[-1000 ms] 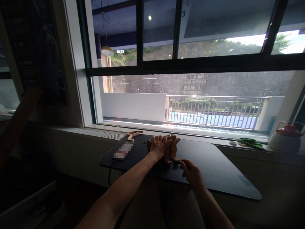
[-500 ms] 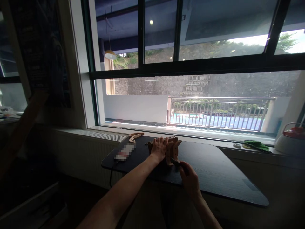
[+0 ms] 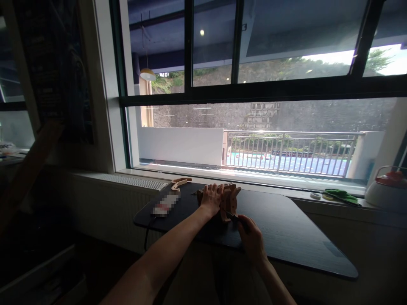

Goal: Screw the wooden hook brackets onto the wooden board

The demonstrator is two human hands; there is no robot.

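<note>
A brown wooden piece [image 3: 234,200] with curved, pronged ends lies on the dark table. My left hand [image 3: 210,199] presses down over its left part, fingers bent over the top and holding it. Close to the table's near edge, my right hand [image 3: 252,237] is closed round a slim dark-handled tool [image 3: 233,217]. The tool's tip points left at the lower part of the curved end; shadow hides whether it touches and what kind of tool it is.
The dark table [image 3: 286,228] stands against the window sill. A pale curved wooden piece [image 3: 180,183] and a blurred-out flat object [image 3: 165,205] with a cable lie at its left. Green gloves [image 3: 341,195] and a white kettle with a red lid [image 3: 386,188] are on the sill.
The view has shifted slightly. My right hand and the tool have moved a little left against the wooden piece; my left hand keeps its hold.
</note>
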